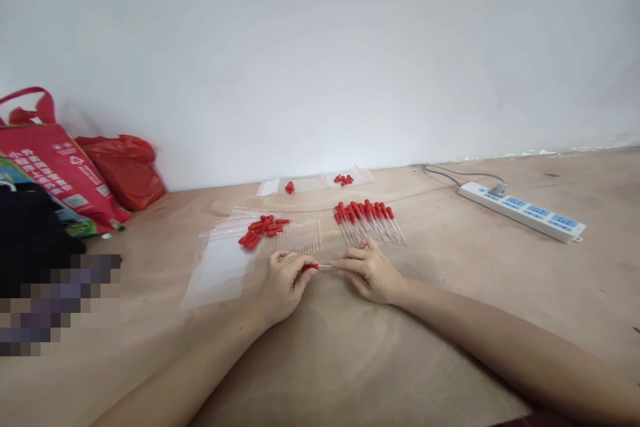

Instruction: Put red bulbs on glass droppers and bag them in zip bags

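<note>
My left hand (291, 282) pinches a red rubber bulb (310, 267). From the bulb a thin clear glass tube (325, 267) runs to the right, and my right hand (367, 272) has its far end between the fingertips. Just beyond my right hand lies a row of droppers (370, 220), red bulbs pointing away from me. Past my left hand is a row of bare glass tubes (300, 235). A loose pile of red bulbs (257, 230) rests partly on clear zip bags (220, 273) to the left.
Against the wall lie more small bags with red bulbs (343, 179) and tubes (309, 184). A white power strip (523, 210) with a plugged-in grey cable is at the right. On the left stand a pink bag (60, 167), a red plastic bag (127, 170) and a black item (35, 233).
</note>
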`<state>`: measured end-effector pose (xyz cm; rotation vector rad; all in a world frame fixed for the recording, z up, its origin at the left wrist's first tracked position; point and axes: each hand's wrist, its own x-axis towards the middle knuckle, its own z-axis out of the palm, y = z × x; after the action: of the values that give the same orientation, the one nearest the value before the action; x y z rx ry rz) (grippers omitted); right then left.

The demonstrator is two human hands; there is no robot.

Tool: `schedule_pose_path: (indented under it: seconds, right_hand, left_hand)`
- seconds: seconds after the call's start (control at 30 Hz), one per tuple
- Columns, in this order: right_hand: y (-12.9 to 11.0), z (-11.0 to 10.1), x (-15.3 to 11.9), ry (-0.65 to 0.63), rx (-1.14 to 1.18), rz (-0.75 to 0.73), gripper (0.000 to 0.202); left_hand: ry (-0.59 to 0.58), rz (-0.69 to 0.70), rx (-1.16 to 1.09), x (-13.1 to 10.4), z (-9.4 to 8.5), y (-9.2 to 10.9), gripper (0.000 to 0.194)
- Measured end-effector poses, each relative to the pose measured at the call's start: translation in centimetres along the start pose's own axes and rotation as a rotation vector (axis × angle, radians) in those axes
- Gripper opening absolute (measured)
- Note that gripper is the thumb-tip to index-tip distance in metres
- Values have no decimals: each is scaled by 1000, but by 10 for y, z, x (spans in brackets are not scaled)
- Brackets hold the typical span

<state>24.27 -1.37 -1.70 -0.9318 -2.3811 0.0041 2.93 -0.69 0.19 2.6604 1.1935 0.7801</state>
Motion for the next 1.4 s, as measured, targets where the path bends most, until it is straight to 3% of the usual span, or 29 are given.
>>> schedule_pose_path:
  seconds: [0.33, 0.63, 0.97, 1.27, 1.4]
  right_hand:
    - [0, -6, 3, -58, -28, 1, 23]
    - [-9, -4, 2, -48, -80, -21, 22]
    - [-16, 3, 8, -136, -7, 38, 20]
    - [-19, -8, 17, -154, -125, 79, 24]
    - [-17, -15, 18, -173, -165, 140, 19]
  left_hand:
    - [-63, 97, 16, -3, -1, 2, 17]
    - [23, 203, 55, -5, 3, 2, 14]
    - [68, 285, 62, -4, 5, 3, 15]
    - [57, 250, 108, 2, 0, -4, 16]
    - [140, 181, 164, 3, -1, -12, 13]
